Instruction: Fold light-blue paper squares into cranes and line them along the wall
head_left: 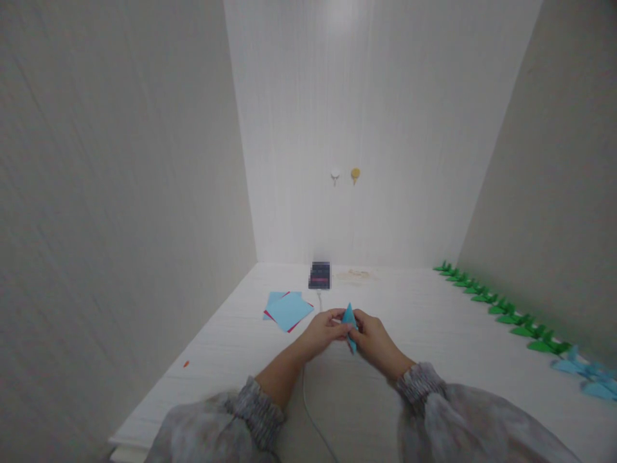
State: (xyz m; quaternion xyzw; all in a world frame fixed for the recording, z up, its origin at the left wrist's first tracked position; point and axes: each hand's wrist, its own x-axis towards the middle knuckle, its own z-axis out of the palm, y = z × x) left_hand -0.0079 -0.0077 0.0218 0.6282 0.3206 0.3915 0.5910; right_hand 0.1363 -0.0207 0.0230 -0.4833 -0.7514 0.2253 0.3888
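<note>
A folded, pointed light-blue paper piece (349, 314) is pinched by the bare left hand (322, 334) and bare right hand (375, 337) over a white table (231, 350), near overlapping blue and red paper sheets (290, 311).

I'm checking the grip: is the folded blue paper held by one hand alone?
No, both the left hand and the right hand hold the folded blue paper between their fingers.

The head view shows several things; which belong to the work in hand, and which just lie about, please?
Seemingly belong:
blue folded paper, held
overlapping paper sheets
green folded figures
blue folded figures

Seemingly incidental:
dark phone-like device
white cable
orange scrap
</note>
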